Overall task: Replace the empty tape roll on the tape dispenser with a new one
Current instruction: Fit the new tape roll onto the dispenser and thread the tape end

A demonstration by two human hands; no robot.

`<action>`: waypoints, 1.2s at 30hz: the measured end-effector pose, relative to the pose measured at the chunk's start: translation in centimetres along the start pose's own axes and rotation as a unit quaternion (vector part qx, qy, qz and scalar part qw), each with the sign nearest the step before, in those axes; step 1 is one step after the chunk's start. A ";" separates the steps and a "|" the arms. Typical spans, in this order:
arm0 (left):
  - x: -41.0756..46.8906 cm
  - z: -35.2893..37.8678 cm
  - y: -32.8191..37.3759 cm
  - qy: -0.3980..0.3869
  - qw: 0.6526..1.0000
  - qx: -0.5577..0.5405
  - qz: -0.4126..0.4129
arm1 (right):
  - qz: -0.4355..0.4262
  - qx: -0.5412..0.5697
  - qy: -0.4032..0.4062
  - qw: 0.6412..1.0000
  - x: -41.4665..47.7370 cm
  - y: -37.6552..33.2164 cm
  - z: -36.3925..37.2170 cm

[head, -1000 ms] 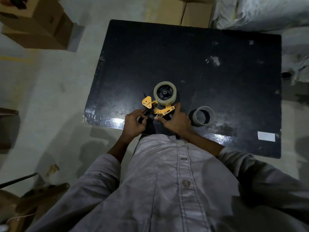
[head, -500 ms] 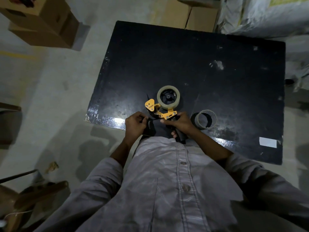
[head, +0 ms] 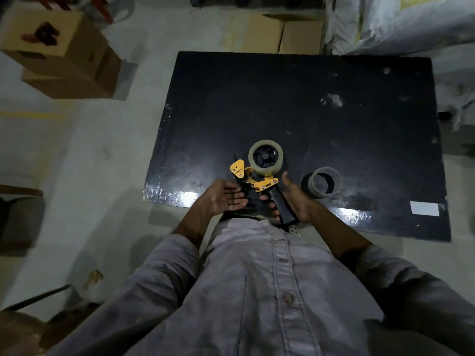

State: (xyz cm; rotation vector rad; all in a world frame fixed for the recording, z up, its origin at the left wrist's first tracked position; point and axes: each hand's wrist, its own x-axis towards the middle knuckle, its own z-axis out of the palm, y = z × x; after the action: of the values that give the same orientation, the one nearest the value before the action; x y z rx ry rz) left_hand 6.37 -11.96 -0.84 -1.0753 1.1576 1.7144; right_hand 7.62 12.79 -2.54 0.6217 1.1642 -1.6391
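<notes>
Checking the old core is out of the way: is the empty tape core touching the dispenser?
Apart. The head view shows bare black table between the empty tape core and the tape dispenser.

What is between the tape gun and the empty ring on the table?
Mostly bare black table, seen from the head camera; the right hand reaches into the near part of that gap.

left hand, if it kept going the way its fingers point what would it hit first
Probably the tape dispenser's black handle, held in the right hand; the left hand points right, toward it. Depth is unclear.
</notes>
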 end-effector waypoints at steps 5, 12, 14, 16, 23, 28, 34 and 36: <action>1.0 -0.8 1.4 -0.003 0.997 0.072 0.012 | -0.003 0.014 0.034 0.999 -0.6 1.6 0.9; 0.9 -0.9 3.7 -0.056 0.929 0.364 0.032 | -0.045 0.159 0.082 0.983 -1.7 7.6 5.1; 0.7 -0.8 4.7 -0.082 0.897 0.434 0.025 | -0.079 0.164 0.114 0.977 -1.5 9.5 6.5; 0.6 -1.0 5.5 -0.102 0.866 0.489 0.035 | -0.117 0.164 0.145 0.969 -1.3 11.3 7.4; 0.8 -1.4 6.3 -0.091 0.831 0.534 0.131 | -0.218 0.163 0.240 0.932 -1.0 14.5 9.6; 1.2 -1.4 10.1 -0.036 0.767 0.604 0.213 | -0.253 0.122 0.311 0.908 -1.6 16.2 9.8; 1.2 0.3 8.9 -0.045 0.669 0.696 0.257 | -0.235 0.077 0.355 0.902 -2.0 18.3 10.0; 1.4 0.4 7.9 -0.023 0.657 0.701 0.277 | -0.220 0.079 0.368 0.900 -2.0 19.0 10.0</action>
State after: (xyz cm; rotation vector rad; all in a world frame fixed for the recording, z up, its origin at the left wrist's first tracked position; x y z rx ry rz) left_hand -1.45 -13.57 0.19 0.3572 2.2529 0.6201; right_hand 27.05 3.66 -4.32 1.2232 1.8258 -1.9551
